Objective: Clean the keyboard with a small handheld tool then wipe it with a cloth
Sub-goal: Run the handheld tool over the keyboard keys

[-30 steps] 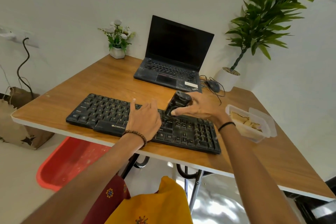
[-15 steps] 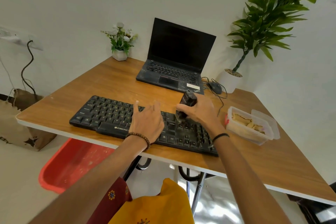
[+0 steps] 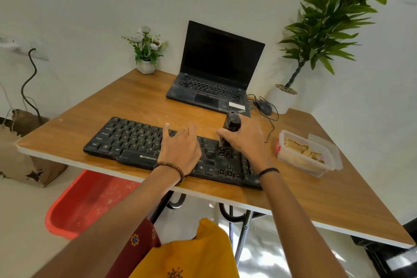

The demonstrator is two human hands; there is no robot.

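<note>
Two hands work over a black keyboard [image 3: 144, 142] lying along the near edge of the wooden desk [image 3: 293, 198]. The right hand [image 3: 246, 140] is closed around a small dark handheld tool [image 3: 231, 125], held nearly upright with its lower end down on the keys right of centre, beside the cluster next to the number pad. The left hand [image 3: 180, 149] rests flat on the middle of the keyboard, fingers spread and holding nothing; it appears to steady the board. Pale dust shows on the keys at the right end.

Step in hand, as judged: the first part of the task, cleaning between the keys with the tool. The left half of the keyboard looks untouched by the tool at this moment, though how much has been covered cannot be told. No cloth can be made out on the desk; the yellow fabric [image 3: 191, 253] at the bottom edge may be clothing or a cloth.

Next move, as judged: the tool should travel along the key rows with its tip kept in contact, the left hand shifting aside to uncover the keys beneath it. Wiping follows only once a cloth is taken up.

Behind stand an open laptop [image 3: 216, 74], a mouse [image 3: 263, 104] and a clear plastic container [image 3: 304, 153], well apart from the working area.
</note>
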